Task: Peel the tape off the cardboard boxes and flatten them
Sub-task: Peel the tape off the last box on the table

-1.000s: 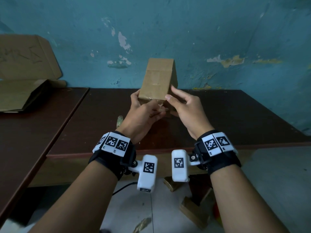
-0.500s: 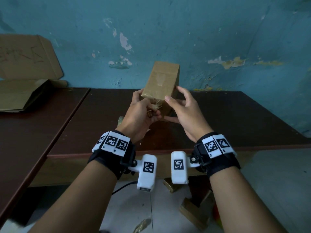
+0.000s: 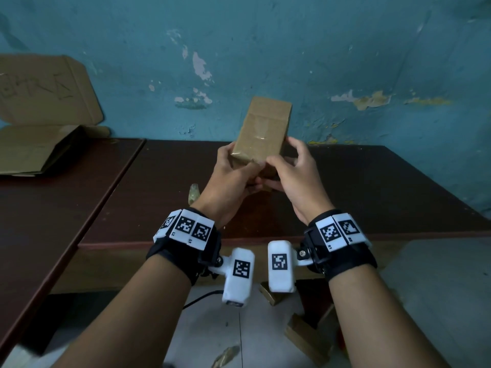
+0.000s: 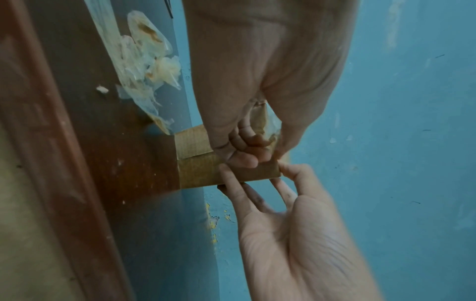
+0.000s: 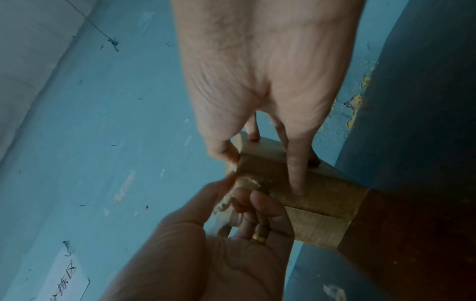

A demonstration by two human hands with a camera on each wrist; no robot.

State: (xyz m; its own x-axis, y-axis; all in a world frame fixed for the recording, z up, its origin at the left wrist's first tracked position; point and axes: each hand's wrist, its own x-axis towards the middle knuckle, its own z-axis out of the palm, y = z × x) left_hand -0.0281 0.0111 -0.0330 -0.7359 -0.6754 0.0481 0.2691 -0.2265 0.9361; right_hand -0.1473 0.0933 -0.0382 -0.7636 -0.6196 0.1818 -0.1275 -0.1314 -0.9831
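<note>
Held above the table's (image 3: 372, 187) middle, box (image 3: 261, 134) braced by right hand's (image 3: 297, 179) curled fingertips while left hand (image 3: 228, 181) pinches loosened tape (image 5: 231, 205) at near end: best peeled slowly, low along the seam, keeping box steady.

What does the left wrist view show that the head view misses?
Only the left wrist view shows the wad of peeled tape lying on the table, and the left hand pinching loose tape at the small box's end. Only the head view shows the flattened cardboard on the side table and the box's taped top face. Both show the small box held by both hands, the right hand steadying it.
</note>
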